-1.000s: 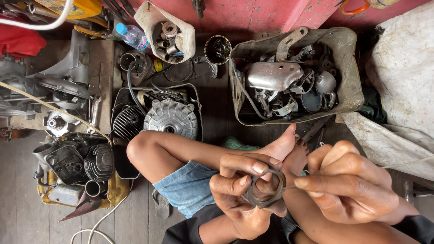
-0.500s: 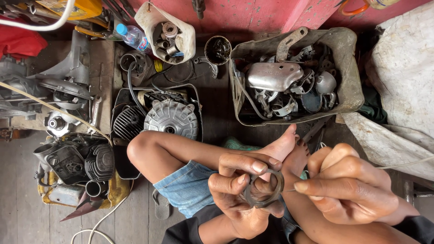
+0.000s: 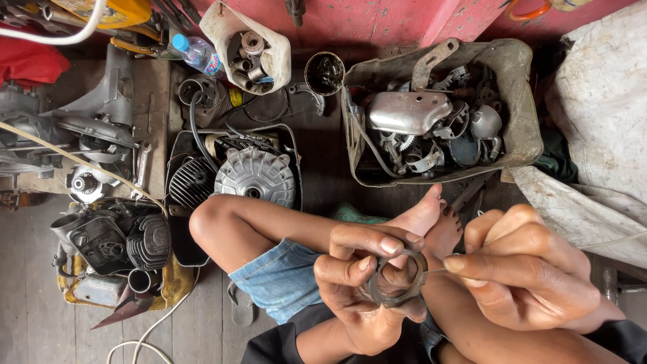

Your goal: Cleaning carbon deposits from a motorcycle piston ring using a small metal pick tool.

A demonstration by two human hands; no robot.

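Left hand (image 3: 367,286) closed round metal ring (image 3: 397,278), lower centre of frame, thumb and forefinger on rim; right hand (image 3: 532,273) pinched on thin pick touching ring edge — best kept steady, light pressure.

A battered grey metal tub (image 3: 522,101) against the pink wall (image 3: 377,20) is heaped with scrap engine parts, a dull silver cover (image 3: 410,111) lying on top. To its left stands a small dark round tin (image 3: 324,73), then a cut-open white plastic jug (image 3: 276,50) full of metal bushings, with a clear plastic bottle with a blue cap (image 3: 195,52) just beside it. A black tray (image 3: 182,145) holds a ribbed silver flywheel housing (image 3: 255,176). Farther left sit black finned engine cylinders (image 3: 128,243) on the grey wooden floorboards (image 3: 27,296). A dirty white sack (image 3: 600,108) slumps at the right.
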